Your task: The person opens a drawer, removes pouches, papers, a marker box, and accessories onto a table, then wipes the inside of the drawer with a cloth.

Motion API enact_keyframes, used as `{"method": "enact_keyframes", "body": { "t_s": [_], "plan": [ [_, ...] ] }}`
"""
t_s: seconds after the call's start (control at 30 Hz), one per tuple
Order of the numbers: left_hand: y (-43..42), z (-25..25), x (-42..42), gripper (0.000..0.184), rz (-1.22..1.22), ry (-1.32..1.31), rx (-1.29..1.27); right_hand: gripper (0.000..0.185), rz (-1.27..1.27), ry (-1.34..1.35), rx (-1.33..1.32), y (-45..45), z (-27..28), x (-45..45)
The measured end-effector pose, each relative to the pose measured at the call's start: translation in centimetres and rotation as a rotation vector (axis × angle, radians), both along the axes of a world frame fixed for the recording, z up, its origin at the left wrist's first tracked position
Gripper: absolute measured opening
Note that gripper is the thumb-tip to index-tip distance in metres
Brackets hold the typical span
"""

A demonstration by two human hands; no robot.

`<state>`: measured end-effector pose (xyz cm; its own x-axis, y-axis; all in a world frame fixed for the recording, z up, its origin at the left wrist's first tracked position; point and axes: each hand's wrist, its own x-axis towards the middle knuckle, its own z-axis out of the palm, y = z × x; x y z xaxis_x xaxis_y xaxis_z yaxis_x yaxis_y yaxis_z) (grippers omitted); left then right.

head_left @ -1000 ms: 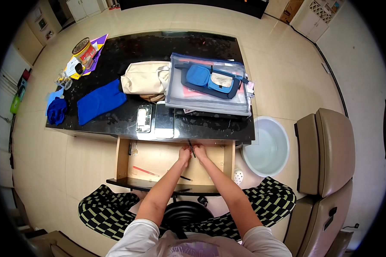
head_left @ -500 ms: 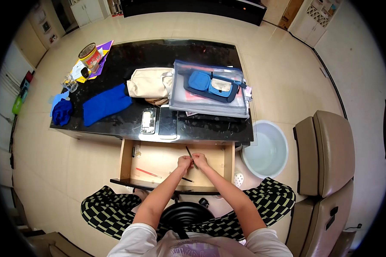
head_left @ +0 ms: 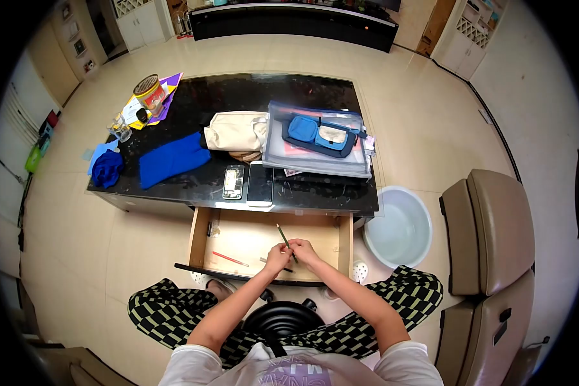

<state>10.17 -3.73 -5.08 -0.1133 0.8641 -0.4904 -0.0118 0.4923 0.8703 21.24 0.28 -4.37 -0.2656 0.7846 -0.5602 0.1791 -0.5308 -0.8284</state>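
A dark green pencil is held at a slant between my two hands, above the open wooden drawer. My left hand has its fingers closed on it, and my right hand pinches it from the other side. The hands touch or nearly touch. Below them in the drawer lies a dark pencil, partly hidden by my left hand. A red pencil rests on the drawer floor to the left, and a small black item sits by the drawer's left wall.
On the black table are blue cloths, a cream bag, a mesh case with a blue pouch, two phones and a jar. A basin stands right of the drawer.
Both hands have drawn back from the table edge toward my body, bringing the green pencil with them. The view has tilted up, and the table appears slightly lower and further right.
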Motion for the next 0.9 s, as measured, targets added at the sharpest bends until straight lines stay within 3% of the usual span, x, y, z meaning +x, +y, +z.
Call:
{"method": "enact_keyframes", "body": {
  "t_s": [0.1,0.23,0.3,0.5,0.73,0.9],
  "plan": [
    [-1.3,2.1,0.2,0.034,-0.009,-0.008,0.031,0.024,0.022,-0.008,0.029,-0.8,1.4,0.3],
    [-1.4,4.8,1.3,0.039,-0.074,0.086,0.125,0.026,0.06,-0.123,0.333,-0.9,4.0,1.3],
    [-0.7,6.0,2.3,0.041,0.015,-0.165,0.202,0.026,0.069,-0.138,0.472,-0.8,4.8,2.0],
    [3.5,9.4,4.3,0.04,0.102,-0.42,0.238,0.027,0.075,-0.416,0.946,2.8,10.9,3.3],
    [9.2,9.4,4.9,0.043,0.256,-0.868,0.1,0.027,0.155,-0.588,1.03,7.5,11.1,3.7],
    [11.5,8.4,4.6,0.048,0.285,-0.957,0.055,0.03,0.204,-0.596,1.122,9.4,9.2,3.6]
  ]
}}
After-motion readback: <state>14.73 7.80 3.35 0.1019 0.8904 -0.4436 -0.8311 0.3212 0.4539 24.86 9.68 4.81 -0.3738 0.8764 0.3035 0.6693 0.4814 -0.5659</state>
